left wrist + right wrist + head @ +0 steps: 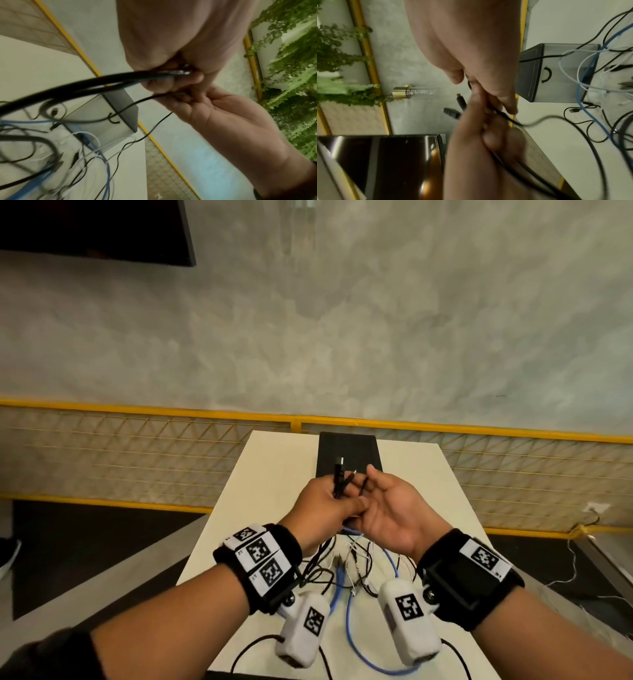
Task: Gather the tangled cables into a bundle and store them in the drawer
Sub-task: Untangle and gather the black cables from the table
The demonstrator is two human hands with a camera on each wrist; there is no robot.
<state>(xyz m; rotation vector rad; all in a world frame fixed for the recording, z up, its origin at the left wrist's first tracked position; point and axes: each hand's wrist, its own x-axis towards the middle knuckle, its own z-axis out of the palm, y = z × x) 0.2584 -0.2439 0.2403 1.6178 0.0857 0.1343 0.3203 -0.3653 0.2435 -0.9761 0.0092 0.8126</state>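
Over the white table (274, 474) my left hand (325, 501) grips a bunch of black cable ends (339, 474), whose plugs stick up above the fist. My right hand (387, 508) lies palm up against it, fingers curled, pinching a thin black cable (137, 102) beside the left thumb. From both hands the strands hang down into a tangle of blue, white and black cables (356, 573) on the table. The dark drawer box (347, 450) stands at the far end; its translucent front with a curved handle (547, 75) is closed.
A yellow-framed mesh fence (137, 453) runs behind the table below a grey concrete wall. A dark screen (96, 231) hangs at upper left. A white cord (572, 563) trails on the floor at right. Green plants (291, 67) show in the wrist views.
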